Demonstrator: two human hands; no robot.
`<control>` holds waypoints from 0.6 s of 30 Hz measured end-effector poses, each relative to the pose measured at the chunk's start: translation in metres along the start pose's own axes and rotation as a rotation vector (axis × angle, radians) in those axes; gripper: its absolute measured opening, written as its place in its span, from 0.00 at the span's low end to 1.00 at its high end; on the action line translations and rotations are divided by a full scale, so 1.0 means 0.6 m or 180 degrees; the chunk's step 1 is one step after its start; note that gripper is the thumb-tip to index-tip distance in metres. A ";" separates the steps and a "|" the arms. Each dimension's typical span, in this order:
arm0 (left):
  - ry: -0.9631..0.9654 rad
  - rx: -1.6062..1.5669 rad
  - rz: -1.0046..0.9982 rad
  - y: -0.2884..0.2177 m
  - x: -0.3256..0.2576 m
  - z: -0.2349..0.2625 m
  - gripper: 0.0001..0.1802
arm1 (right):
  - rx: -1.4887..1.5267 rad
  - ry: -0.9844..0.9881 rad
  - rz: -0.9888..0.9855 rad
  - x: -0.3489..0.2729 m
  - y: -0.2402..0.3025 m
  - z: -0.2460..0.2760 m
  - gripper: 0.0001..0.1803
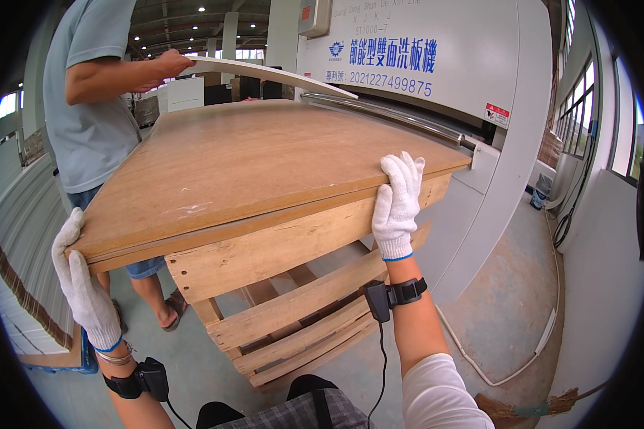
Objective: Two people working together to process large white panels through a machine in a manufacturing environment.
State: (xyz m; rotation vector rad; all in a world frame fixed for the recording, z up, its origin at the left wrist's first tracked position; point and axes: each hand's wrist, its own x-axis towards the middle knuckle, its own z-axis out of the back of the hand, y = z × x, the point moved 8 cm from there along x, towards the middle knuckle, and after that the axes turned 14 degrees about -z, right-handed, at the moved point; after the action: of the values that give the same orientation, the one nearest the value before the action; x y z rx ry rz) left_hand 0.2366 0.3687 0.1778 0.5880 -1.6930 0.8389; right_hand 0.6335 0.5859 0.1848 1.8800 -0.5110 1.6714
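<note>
Beyond the board (265, 154), a machine (436, 46) (pale).

Stained grey floor (494, 322), pale wall (608, 279), windows (624, 121) (brightly lit), small ceiling lights (201, 9)

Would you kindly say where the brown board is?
In the head view, the brown board lies centrally atop the wooden base, near the machine, touched by the left hand and right hand.

Knit gloves (399, 211): white, blue cuff edging (398, 258). Fibreboard sheets (265, 154): brown. Slatted pallet (279, 252): yellowish tan. Roller machine (472, 64): pale grey, blue lettering (393, 57). Wearer's garment (286, 415): grey plaid.
</note>
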 end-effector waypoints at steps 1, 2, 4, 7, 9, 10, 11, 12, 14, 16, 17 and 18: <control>-0.0001 0.0000 -0.0001 0.000 0.000 0.000 0.25 | 0.0004 -0.0002 -0.0001 0.000 0.000 0.000 0.17; 0.0000 0.0009 -0.0008 -0.001 0.000 0.000 0.25 | 0.0004 -0.0004 0.0000 0.000 0.000 0.001 0.17; 0.0002 0.0021 -0.0013 0.000 0.000 0.001 0.25 | 0.0001 -0.0001 0.0013 0.000 0.001 0.001 0.18; 0.0033 0.0040 -0.0037 -0.002 0.000 0.001 0.24 | 0.0020 0.0004 0.0000 0.001 0.000 0.000 0.17; 0.0033 -0.0033 -0.0005 -0.002 0.001 0.000 0.24 | 0.0017 0.0004 0.0001 0.001 0.001 0.001 0.18; 0.0033 -0.0036 -0.0005 0.000 0.000 0.000 0.24 | 0.0013 0.0004 0.0002 0.001 0.001 0.001 0.18; 0.0031 -0.0067 -0.0026 0.003 0.000 0.001 0.24 | 0.0011 0.0003 0.0003 0.001 0.001 0.002 0.18; 0.0028 -0.0093 -0.0050 0.004 0.001 0.002 0.24 | 0.0013 0.0009 0.0000 0.001 0.002 0.001 0.18; 0.0026 -0.0057 -0.0060 0.002 0.002 0.003 0.24 | 0.0019 0.0013 -0.0003 0.001 0.002 0.000 0.18; 0.0025 -0.0041 -0.0063 0.003 0.001 0.001 0.24 | 0.0001 0.0018 0.0002 0.000 0.000 0.001 0.18; 0.0039 -0.0061 -0.0092 0.004 0.000 0.001 0.24 | -0.0007 0.0018 0.0004 0.001 0.000 0.002 0.18; 0.0053 -0.0068 -0.0125 0.004 0.001 0.001 0.24 | -0.0004 0.0017 0.0002 0.001 0.001 0.002 0.18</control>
State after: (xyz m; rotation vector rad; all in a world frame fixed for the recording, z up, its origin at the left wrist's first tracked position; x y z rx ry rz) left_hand 0.2342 0.3695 0.1774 0.5963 -1.6683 0.7950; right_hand 0.6343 0.5848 0.1853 1.8742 -0.5103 1.6756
